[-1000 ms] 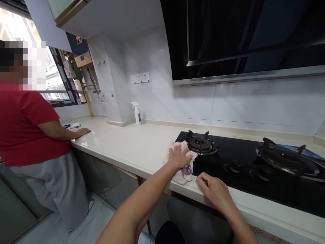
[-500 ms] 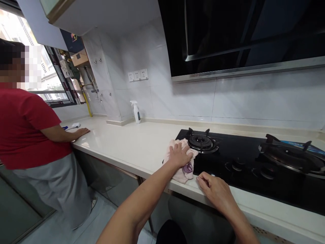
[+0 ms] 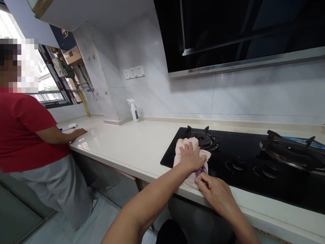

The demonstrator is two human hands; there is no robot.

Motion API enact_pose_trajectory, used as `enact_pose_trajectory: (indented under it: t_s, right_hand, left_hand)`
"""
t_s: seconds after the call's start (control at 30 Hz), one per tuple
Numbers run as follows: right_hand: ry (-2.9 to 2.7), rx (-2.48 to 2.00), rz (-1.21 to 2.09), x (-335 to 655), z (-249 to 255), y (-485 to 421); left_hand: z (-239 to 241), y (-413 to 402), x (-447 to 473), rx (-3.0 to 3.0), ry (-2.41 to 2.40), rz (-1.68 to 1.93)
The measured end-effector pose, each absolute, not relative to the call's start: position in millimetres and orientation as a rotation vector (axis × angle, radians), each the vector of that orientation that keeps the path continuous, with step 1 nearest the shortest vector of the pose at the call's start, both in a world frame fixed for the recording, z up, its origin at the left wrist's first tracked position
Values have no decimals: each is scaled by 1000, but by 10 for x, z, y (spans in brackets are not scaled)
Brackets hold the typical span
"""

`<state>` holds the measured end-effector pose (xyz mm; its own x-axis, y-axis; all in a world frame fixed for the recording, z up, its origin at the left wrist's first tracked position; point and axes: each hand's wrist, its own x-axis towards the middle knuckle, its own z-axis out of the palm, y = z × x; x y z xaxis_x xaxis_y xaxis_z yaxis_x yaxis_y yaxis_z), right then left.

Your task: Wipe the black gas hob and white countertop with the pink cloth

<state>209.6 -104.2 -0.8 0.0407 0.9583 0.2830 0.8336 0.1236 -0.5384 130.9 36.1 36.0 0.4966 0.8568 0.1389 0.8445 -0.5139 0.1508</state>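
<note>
My left hand (image 3: 191, 159) lies on a pale pink cloth (image 3: 179, 152) with a purple patch, fingers spread and pressed flat against it. Beneath the cloth are the left front corner of the black glass gas hob (image 3: 169, 156) and the counter edge. Just behind it stands the left burner (image 3: 203, 139), partly covered by the cloth's far edge. My right hand (image 3: 215, 190) rests at the counter's front edge with fingers curled closed. Its fingertips overlap the near right edge of the cloth, and nothing shows gripped in them.
A white spray bottle (image 3: 133, 111) stands against the tiled wall. The right burner (image 3: 289, 150) has a blue item behind it. Overhead hangs a black range hood (image 3: 238, 37). At left, a person in a red shirt (image 3: 27, 132) has a hand on the white counter (image 3: 116, 142).
My left hand has slid the cloth rightward over the hob, uncovering the hob's left corner. The cloth has reached my right hand, which stays nearly still. The view has turned slightly.
</note>
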Motion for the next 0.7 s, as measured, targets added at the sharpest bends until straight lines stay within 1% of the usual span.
enact_pose_trajectory:
  t_s: [0.37,0.7]
  right_hand:
    - [-1796,-1708,254,2101,7,-1049]
    - [-1821,-1746,234,2104,47,-1029]
  left_hand:
    - [341,444,1373,2692,1540,278]
    - [331,516,859,2863,1444,425]
